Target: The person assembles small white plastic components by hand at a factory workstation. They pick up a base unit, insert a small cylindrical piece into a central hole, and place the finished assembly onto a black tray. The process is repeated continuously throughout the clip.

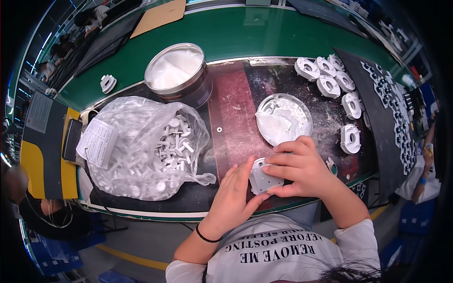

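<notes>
Both hands' fingers pinching white plastic part (262,177) at table edge (155,214) — left hand (232,198), right hand (302,167), grease dish (284,119) just beyond

The person wears a pale grey short-sleeved T-shirt (283,250) with bold dark block lettering across the chest, which reads upside down from this view. Its sleeves end above the elbows, so both forearms are bare. A thin black band (206,236), perhaps a hair tie, circles the left wrist just beside the T-shirt's left sleeve. The left hand (233,200) and right hand (302,167) wear no gloves, and no rings show on the fingers (283,158). A few dark hair strands (349,274) hang below the T-shirt lettering.
</notes>
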A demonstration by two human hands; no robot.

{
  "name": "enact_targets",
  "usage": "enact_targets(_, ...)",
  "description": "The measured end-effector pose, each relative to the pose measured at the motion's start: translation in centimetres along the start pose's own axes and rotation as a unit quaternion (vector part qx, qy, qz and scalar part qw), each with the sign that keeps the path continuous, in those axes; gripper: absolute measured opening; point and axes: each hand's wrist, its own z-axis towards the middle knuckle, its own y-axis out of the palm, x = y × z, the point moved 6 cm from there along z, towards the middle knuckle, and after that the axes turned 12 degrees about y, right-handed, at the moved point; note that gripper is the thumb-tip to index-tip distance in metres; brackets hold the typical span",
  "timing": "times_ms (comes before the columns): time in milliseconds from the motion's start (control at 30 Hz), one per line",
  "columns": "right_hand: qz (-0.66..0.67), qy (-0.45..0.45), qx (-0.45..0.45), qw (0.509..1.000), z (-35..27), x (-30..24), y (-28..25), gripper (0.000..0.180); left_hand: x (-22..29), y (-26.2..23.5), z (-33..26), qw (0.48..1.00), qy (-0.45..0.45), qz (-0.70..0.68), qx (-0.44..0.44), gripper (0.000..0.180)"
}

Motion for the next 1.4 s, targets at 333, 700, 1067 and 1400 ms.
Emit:
enact_targets(333,-0.025,0.009,-0.036,0.999,-0.1,0.0,0.0,0.038,0.2,0.1,0.3,1.000,-0.010,0.010,-0.026,0.083)
enact_targets(700,0.010,0.042,-0.053,0.998,-0.2,0.7,-0.2,0.037,0.2,0.2,0.2,1.000,-0.001,0.022,0.002,0.083)
enact_targets(1067,0.034,0.066,-0.068,0.995,-0.3,0.8,0.1,0.037,0.1,0.3,0.1,1.000,0.005,0.009,0.010,0.084)
enact_targets(1400,0.077,0.116,-0.076,0.987,-1.1,1.2,0.6,0.039,0.1,0.4,0.1,1.000,0.007,0.019,-0.019,0.091)
